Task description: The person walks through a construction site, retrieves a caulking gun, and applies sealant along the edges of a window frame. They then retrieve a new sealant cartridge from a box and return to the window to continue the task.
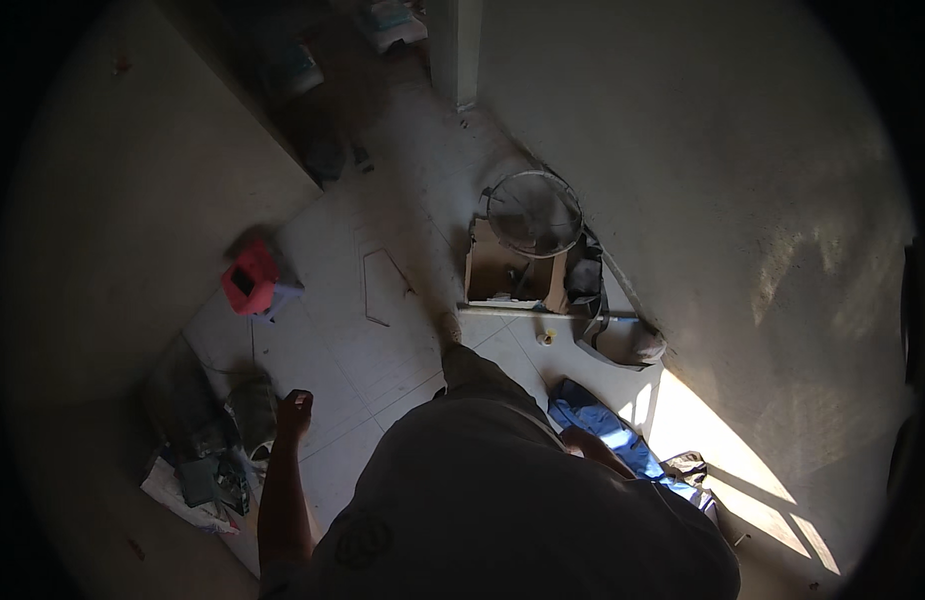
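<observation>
My left hand (296,412) hangs out at the left over the tiled floor, its fingers curled closed. A small pale spot shows at the fingers; whether it is a held thing cannot be made out. Closest to that hand is a greyish bag or container (251,415) on the floor. My right hand (583,441) shows only in part at my right side, its fingers hidden beside my body. Beyond it lies a blue cloth or bag (623,440), partly in sunlight.
A red plastic thing (253,278) with a dark opening stands by the left wall. Ahead to the right are an open cardboard box (483,265), a round wire frame (495,240) and a small yellow-and-white roll (547,338). Several bags and packets (198,485) lie lower left. A doorway opens ahead.
</observation>
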{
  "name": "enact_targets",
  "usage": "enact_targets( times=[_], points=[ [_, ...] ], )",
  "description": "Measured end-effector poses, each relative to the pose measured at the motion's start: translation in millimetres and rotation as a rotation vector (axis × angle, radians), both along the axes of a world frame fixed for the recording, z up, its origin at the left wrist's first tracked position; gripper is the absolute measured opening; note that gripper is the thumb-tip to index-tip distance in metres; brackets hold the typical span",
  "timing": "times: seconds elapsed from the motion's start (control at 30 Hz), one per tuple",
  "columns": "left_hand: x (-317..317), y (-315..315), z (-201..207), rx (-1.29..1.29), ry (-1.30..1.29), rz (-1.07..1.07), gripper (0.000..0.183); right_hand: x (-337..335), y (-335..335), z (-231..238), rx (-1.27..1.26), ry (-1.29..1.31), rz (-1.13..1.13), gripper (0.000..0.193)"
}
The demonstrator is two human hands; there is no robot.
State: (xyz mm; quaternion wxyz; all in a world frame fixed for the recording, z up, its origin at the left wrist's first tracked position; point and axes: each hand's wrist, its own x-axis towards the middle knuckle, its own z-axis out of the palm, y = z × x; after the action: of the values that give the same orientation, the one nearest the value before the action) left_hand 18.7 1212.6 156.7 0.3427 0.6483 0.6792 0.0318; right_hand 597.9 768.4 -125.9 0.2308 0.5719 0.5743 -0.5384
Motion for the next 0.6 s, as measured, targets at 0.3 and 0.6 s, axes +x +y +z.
enact_targets(
  times=[0.3,0.6],
  points=[
    [68.3,120.1,-79.0,-0.294,-0.079,-0.208,0.04,195.3,548.1,243.7,0.762,-0.011,-0.728,0.039],
    [105.3,415.6,-187.9,-0.427,-0.127,-0.213,0.037,206.1,771.1,203.6,0.578,-0.099,-0.824,0.041]
  ],
)
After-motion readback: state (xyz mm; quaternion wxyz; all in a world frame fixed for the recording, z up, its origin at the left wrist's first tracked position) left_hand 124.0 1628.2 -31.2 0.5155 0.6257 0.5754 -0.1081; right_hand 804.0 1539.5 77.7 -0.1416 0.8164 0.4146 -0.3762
